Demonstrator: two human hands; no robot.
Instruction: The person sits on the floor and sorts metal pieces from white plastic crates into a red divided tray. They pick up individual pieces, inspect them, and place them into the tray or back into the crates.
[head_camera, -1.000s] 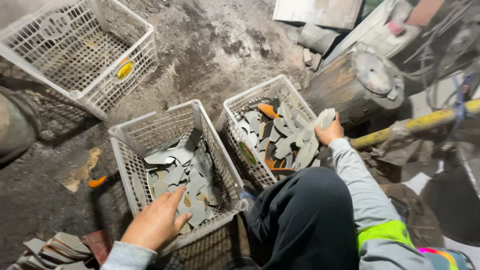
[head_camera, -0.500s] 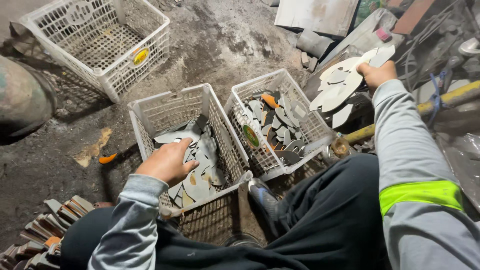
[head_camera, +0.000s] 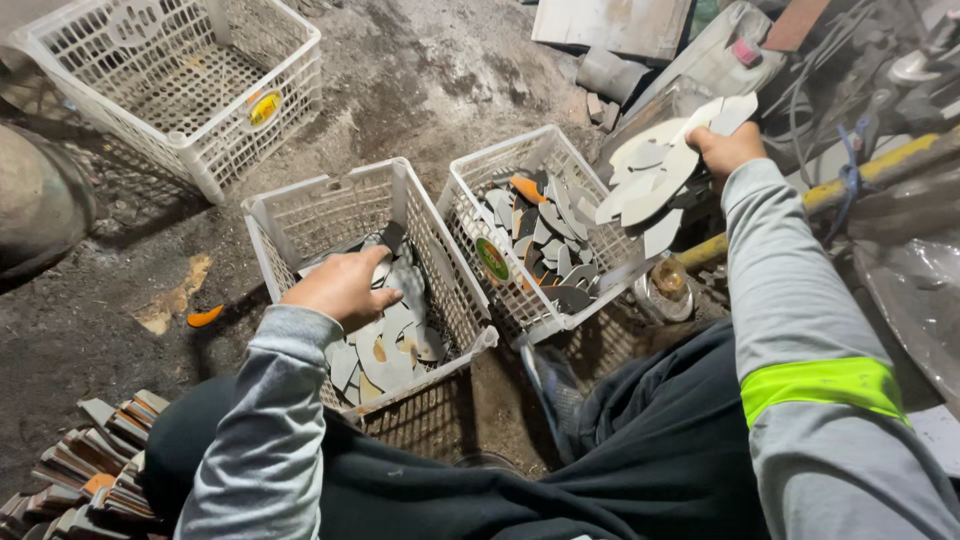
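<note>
A dirty concrete floor (head_camera: 420, 90) carries three white baskets: an empty one (head_camera: 170, 85) at far left, then two side by side. The left hand (head_camera: 340, 288) reaches into the middle basket (head_camera: 330, 215), fingers curled on flat metal blades (head_camera: 395, 340) lying there. The right basket (head_camera: 500, 170) holds more blades. Above its right edge, the right hand (head_camera: 728, 150) has its grip pinching a fanned stack (head_camera: 655, 180) of blades.

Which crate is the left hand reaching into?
Three white lattice crates sit on the dirty floor. The left hand is in the middle crate, nearest the person's knees. The far-left crate looks empty, and the right crate holds an orange piece among its flat metal blanks.
</note>
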